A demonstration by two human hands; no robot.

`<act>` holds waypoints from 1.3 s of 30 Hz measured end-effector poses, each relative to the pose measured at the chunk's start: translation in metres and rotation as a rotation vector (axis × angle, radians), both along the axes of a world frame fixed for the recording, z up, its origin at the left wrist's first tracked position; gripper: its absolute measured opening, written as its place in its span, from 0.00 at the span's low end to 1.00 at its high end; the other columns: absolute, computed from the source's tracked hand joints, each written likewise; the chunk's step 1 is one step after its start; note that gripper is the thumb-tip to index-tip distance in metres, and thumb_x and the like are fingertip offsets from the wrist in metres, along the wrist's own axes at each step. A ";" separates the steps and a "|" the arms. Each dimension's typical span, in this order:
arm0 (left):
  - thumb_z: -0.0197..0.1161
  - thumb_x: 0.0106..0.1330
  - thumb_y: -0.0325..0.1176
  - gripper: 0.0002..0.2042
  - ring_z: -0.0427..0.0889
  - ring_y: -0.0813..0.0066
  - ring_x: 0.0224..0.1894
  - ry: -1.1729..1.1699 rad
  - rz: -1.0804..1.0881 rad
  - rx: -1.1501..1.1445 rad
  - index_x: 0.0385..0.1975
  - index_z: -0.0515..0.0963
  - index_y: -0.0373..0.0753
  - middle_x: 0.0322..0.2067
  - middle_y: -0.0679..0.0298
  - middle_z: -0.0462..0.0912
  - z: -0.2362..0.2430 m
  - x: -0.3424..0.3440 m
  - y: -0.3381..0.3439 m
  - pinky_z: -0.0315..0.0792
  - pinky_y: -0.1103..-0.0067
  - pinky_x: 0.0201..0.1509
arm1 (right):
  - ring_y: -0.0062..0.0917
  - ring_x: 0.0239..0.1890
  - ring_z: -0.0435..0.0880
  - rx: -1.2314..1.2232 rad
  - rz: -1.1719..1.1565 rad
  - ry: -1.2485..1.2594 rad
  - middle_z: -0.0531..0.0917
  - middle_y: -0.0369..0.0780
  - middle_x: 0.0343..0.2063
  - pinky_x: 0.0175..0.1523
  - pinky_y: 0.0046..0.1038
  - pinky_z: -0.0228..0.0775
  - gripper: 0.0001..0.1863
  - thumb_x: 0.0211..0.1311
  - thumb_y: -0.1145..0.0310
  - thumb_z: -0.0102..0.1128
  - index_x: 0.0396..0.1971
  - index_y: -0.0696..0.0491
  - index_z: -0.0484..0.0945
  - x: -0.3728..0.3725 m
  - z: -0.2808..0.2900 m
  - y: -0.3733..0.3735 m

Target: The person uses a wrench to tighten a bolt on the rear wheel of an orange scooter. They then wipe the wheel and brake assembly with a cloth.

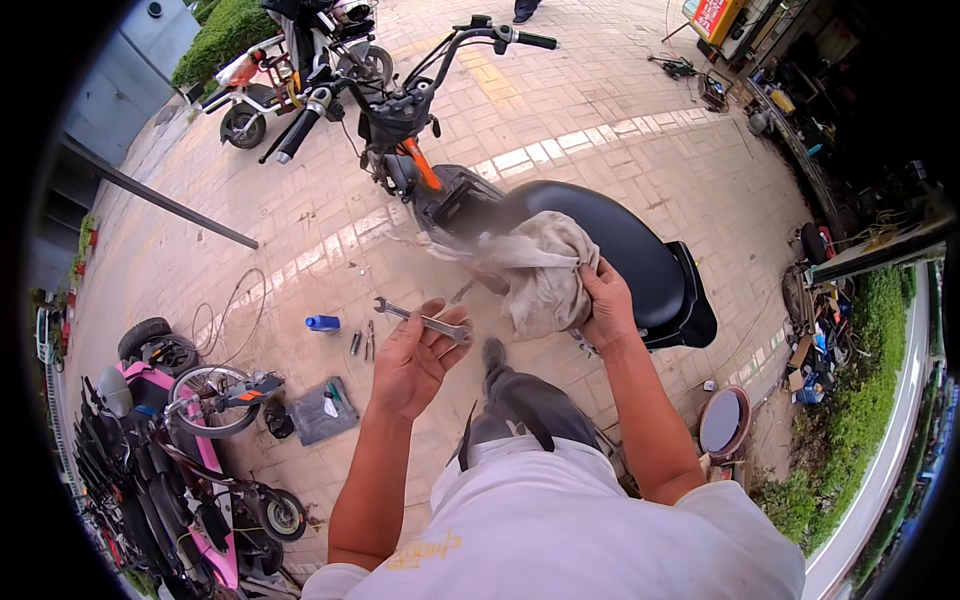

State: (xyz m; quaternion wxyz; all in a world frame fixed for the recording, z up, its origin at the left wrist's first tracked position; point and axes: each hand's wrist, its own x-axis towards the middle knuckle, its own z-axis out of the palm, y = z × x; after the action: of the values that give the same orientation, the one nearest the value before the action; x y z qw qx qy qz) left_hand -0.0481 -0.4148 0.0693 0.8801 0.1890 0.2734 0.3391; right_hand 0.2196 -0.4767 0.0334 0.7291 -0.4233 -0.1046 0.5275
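A metal wrench (428, 322) with open jaws at its far-left end lies across the fingers of my left hand (410, 365), held under the thumb. My right hand (608, 305) grips a grey, crumpled rag (545, 275) by its right edge. The rag hangs in front of the scooter's black seat (610, 240), and its left end is blurred. Beyond my hands stands the electric scooter (410, 140), black with an orange part on its front stem. Whether the rag touches the scooter I cannot tell.
On the paving left of me lie a blue bottle (322, 323), small hand tools (369, 340) and a grey tray-like sheet (322, 412). Pink and black bikes (190, 470) crowd the lower left. A round basin (724, 424) stands at the right. Another scooter (250, 105) is parked behind.
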 end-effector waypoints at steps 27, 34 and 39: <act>0.43 0.74 0.45 0.15 0.64 0.74 0.21 -0.047 -0.920 -0.213 0.32 0.69 0.40 0.15 0.67 0.65 -0.020 0.387 -0.236 0.60 0.76 0.27 | 0.17 0.37 0.77 -0.321 -0.212 -0.515 0.82 0.38 0.33 0.44 0.23 0.71 0.15 0.65 0.66 0.59 0.44 0.61 0.77 0.226 -0.010 -0.298; 0.40 0.74 0.52 0.20 0.60 0.80 0.19 0.193 -1.000 -0.176 0.57 0.64 0.49 0.13 0.73 0.61 -0.036 0.565 -0.305 0.58 0.80 0.26 | 0.18 0.35 0.76 -0.432 -0.308 -0.328 0.82 0.38 0.32 0.41 0.23 0.70 0.19 0.68 0.59 0.51 0.41 0.63 0.77 0.398 -0.043 -0.349; 0.40 0.73 0.55 0.30 0.61 0.80 0.20 0.096 -0.946 -0.329 0.66 0.57 0.41 0.15 0.72 0.64 -0.040 0.664 -0.338 0.58 0.80 0.25 | 0.18 0.31 0.75 -0.382 -0.608 0.066 0.81 0.38 0.30 0.37 0.24 0.70 0.19 0.69 0.59 0.52 0.37 0.62 0.77 0.492 -0.073 -0.389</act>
State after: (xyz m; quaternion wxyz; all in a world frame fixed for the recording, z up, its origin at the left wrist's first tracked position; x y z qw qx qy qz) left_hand 0.6157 -0.7529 0.0294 0.9420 0.1664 0.2479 -0.1535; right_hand 0.7118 -0.8654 -0.0391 0.7635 -0.5465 0.1502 0.3097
